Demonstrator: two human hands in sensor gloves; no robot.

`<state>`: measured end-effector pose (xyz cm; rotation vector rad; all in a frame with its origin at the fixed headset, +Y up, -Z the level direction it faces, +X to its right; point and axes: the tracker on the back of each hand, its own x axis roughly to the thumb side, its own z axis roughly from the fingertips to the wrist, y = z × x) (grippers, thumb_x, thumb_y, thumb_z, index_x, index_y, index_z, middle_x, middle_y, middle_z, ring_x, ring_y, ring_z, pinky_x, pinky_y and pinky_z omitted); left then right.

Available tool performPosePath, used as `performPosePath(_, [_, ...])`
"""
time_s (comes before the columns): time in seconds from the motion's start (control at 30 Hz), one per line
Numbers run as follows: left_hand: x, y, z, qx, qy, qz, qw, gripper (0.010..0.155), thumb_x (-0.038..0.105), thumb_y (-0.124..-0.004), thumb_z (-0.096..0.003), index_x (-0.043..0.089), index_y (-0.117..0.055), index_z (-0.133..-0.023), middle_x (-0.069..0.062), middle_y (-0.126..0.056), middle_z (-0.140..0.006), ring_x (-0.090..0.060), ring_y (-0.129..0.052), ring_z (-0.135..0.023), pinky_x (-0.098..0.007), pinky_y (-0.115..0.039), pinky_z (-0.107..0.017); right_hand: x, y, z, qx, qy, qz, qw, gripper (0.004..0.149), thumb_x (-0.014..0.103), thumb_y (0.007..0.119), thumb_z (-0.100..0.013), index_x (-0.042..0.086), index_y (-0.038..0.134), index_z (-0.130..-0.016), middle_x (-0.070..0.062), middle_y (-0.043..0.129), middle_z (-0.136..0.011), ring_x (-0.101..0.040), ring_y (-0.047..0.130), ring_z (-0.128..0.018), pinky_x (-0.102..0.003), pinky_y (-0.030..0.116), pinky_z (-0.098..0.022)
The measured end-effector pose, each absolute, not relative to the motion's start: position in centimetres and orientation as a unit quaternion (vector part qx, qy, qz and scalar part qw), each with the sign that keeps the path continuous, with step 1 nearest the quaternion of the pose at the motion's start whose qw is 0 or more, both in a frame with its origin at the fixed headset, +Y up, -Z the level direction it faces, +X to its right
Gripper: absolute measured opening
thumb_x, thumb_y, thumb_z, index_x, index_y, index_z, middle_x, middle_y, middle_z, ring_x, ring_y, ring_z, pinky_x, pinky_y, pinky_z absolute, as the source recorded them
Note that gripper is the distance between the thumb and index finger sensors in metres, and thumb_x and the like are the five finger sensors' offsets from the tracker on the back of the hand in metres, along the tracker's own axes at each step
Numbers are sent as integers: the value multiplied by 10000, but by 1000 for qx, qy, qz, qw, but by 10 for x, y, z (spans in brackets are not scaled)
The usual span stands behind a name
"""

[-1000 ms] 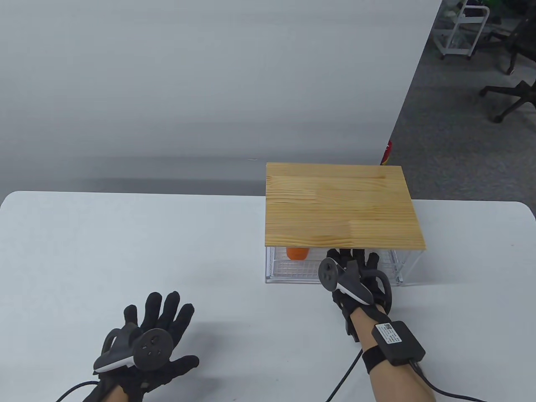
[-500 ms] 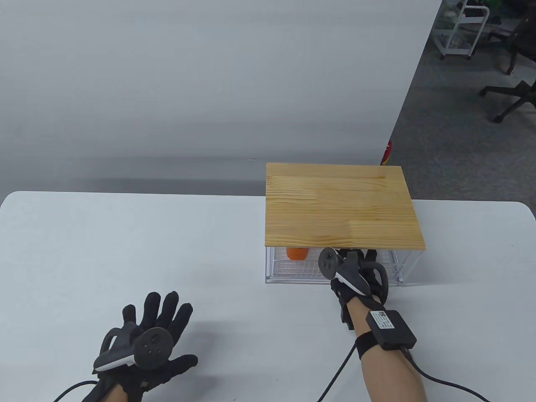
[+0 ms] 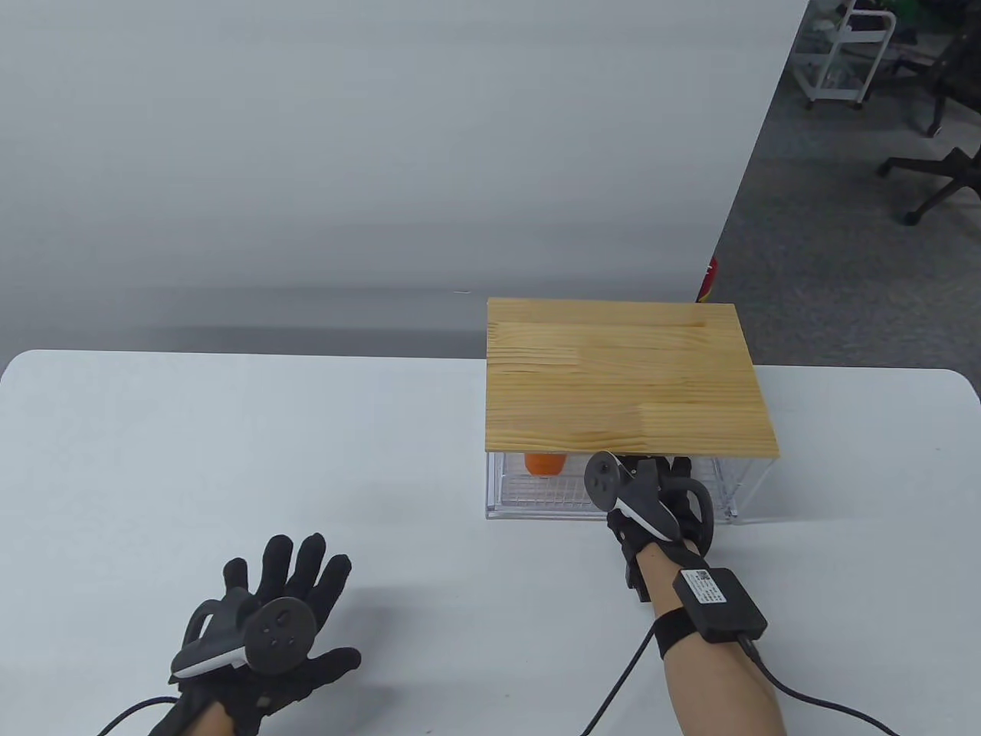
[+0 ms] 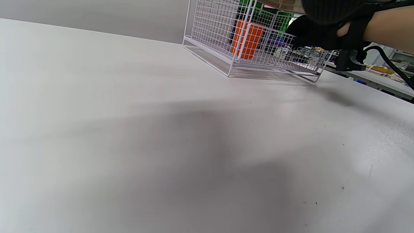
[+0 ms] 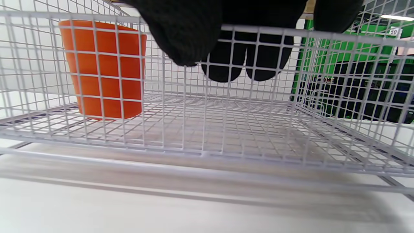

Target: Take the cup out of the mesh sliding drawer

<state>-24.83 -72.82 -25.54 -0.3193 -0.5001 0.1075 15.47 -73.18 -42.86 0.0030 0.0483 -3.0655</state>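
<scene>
An orange cup (image 3: 545, 464) stands upright at the left inside the white mesh drawer (image 3: 536, 500), under a wooden top (image 3: 621, 376). The cup also shows in the left wrist view (image 4: 247, 38) and in the right wrist view (image 5: 103, 69). My right hand (image 3: 650, 469) grips the top rim of the drawer's front wall, right of the cup. In the right wrist view the thumb (image 5: 184, 32) is outside the mesh (image 5: 226, 129) and the fingers (image 5: 223, 66) hang inside it. My left hand (image 3: 295, 583) rests open and flat on the table, far left of the drawer.
The drawer sits in a clear frame (image 3: 747, 483) at the right of the white table (image 3: 230, 445). A grey wall stands behind the table. Office chairs and a cart stand on the floor at the far right.
My right hand moved forward and its fingers went over the drawer's front rim. The drawer, the cup and my left hand have not visibly moved.
</scene>
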Motion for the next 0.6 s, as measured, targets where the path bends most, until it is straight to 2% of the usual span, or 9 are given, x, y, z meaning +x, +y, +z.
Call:
performPosePath(0.17, [-248,-729,-256,-160,-244,51,955,980,729,-521,-542,174,64,-1098,-230,143,-1097,-613,129,-926,-853,18,-482,154,-732,-426,-5,19,-999,46,281,212,734,-609,285,774,-878,-121,901,-972,-501,918,-868,-837,518,-729])
performPosePath(0.4, [-248,-729,-256,-157,-244,50,956,977,726,-521,-544,174,63,-1098,-231,142,-1097,-613,128,-926,-853,17,-483,154,-731,-421,-14,19,-998,54,274,213,740,-606,280,785,-868,-125,916,-951,-496,949,-828,-836,652,-655])
performPosePath(0.6, [-248,-729,-257,-158,-241,49,956,974,721,-522,-545,172,62,-1098,-230,140,-1098,-613,127,-926,-853,16,-485,154,-732,-417,-24,20,-998,60,271,213,744,-601,276,792,-860,-128,928,-935,-487,969,-807,-818,695,-625])
